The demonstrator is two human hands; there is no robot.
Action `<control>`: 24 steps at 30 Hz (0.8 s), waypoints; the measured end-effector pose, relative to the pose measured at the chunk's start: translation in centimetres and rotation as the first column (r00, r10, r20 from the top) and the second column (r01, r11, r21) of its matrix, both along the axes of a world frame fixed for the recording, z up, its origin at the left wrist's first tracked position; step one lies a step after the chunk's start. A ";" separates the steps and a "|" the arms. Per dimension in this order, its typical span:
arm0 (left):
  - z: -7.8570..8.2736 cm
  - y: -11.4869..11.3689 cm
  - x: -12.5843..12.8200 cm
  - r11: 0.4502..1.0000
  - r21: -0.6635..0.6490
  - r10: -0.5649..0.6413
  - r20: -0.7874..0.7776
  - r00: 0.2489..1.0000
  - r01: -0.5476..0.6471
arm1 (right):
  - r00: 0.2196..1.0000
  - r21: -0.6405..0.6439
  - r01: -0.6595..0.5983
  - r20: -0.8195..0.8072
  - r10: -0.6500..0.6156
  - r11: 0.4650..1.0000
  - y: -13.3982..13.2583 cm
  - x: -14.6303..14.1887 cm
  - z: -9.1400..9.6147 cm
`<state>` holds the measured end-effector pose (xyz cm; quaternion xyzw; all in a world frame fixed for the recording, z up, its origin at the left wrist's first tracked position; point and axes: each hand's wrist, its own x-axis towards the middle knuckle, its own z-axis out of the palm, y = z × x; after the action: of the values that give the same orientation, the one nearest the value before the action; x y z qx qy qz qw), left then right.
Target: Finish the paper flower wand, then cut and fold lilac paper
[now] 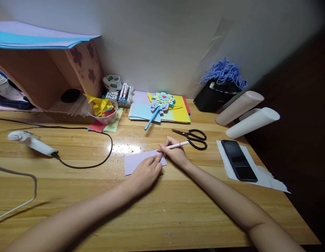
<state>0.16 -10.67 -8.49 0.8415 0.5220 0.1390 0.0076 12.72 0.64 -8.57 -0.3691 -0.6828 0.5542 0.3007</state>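
A pale lilac sheet of paper (136, 162) lies flat on the wooden table (73, 196). My left hand (146, 173) rests on its right part, fingers laid flat and pressing it down. My right hand (174, 152) grips a white pen with a pink band (178, 144), its tip at the paper's upper right edge. Black scissors (193, 138) lie just beyond my right hand.
A stack of coloured sheets with a paper flower (162, 101) lies at the back. A bowl of paper scraps (103, 110), markers (121, 93), a glue gun (31, 140) with black cable, a phone (238, 159) on white paper, a black box with blue yarn (217, 94).
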 end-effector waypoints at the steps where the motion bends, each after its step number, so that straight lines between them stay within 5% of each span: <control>1: 0.0 0.0 0.0 1.000 0.004 0.001 -0.009 1.000 -0.001 | 1.000 -0.003 -0.004 0.000 0.004 1.000 0.0 0.0 0.0; 24: -0.1 -0.1 0.0 0.999 0.043 0.004 -0.036 0.999 -0.002 | 0.998 0.061 0.057 0.013 -0.058 0.996 0.2 0.1 -0.1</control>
<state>0.19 -10.74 -8.61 0.8431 0.5202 0.1348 -0.0201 12.80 0.84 -8.66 -0.3837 -0.6905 0.5216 0.3226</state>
